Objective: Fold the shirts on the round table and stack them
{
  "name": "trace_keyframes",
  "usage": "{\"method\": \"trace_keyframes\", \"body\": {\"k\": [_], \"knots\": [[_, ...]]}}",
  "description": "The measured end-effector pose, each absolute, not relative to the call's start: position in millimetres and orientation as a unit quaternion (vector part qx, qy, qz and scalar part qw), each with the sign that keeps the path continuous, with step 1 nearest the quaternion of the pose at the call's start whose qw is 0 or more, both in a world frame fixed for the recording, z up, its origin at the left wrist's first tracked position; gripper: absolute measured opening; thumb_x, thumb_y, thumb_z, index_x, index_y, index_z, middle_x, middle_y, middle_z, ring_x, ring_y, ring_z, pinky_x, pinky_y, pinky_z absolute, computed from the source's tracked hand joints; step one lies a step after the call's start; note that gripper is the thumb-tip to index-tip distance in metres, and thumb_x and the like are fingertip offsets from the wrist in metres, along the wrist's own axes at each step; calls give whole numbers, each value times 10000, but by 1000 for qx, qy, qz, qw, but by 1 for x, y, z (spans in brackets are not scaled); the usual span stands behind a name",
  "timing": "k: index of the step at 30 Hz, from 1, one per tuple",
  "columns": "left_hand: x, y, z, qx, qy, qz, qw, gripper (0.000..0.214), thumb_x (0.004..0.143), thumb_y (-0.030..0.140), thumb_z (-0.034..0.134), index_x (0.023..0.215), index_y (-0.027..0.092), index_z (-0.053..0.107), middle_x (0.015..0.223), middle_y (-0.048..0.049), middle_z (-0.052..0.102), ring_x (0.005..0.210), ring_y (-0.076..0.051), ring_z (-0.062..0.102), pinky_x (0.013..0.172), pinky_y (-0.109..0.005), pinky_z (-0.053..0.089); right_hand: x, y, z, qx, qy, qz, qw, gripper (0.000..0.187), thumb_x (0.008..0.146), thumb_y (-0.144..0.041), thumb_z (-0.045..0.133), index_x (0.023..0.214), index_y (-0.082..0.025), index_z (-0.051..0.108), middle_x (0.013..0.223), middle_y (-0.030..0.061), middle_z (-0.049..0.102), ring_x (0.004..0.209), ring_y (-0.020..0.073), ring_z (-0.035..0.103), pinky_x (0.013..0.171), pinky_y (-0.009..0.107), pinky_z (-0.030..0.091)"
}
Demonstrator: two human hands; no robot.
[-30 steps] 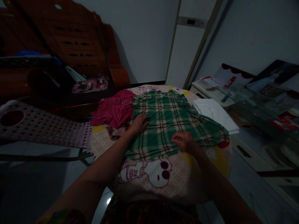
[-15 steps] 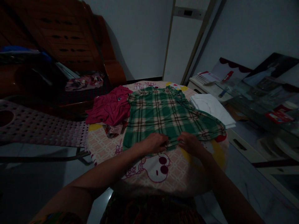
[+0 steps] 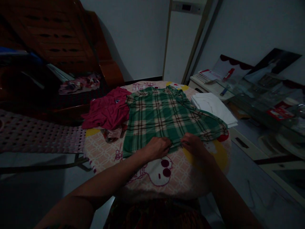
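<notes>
A green plaid shirt lies spread over a round table with a patterned cloth, its collar end at the far side. Its near edge is pinched by my left hand, whose fingers are closed. A short gap to the right, my right hand grips the same edge, fingers curled. Left of the shirt lies a crumpled magenta shirt, with a small patterned cloth partly under it. Folded white fabric rests at the table's right edge, close to the plaid shirt.
A woven chair stands at the left, with a wooden bench behind it holding a bundled floral cloth. On the right, a cabinet with a glass shelf carries papers and a framed picture.
The view has shifted slightly, so everything sits a little further left. Both hands keep their hold on the plaid shirt's near edge, and the shirt looks the same.
</notes>
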State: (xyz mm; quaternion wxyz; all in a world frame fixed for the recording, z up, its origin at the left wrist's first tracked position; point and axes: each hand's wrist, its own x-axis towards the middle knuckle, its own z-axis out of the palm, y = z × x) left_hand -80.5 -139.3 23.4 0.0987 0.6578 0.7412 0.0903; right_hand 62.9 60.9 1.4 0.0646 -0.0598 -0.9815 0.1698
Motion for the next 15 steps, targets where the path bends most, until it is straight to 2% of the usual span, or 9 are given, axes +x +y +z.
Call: {"method": "trace_keyframes", "body": {"k": [4,9,15], "knots": [[-84,-139,22,653,741,115,102,158,907,197,494,934,185,648,955,-55,696,811,-181,661,647,-264,450,65,64,-5,-44,-972,201,117,105,806,-112,585,781,-177,663,798,35,591,750,160,550,674,252,377],[-85,-140,20,654,727,181,104,161,928,232,501,865,181,639,908,-40,693,808,-156,651,667,-242,440,72,63,-13,-18,-958,194,211,136,779,-80,557,787,-191,635,800,45,607,803,184,566,733,274,409],[-79,-140,14,691,698,153,109,160,939,219,490,872,179,629,891,-40,680,771,-144,642,638,-231,432,76,60,-10,-3,-973,156,172,174,743,-36,536,771,-194,604,786,42,585,794,189,546,722,281,405]]}}
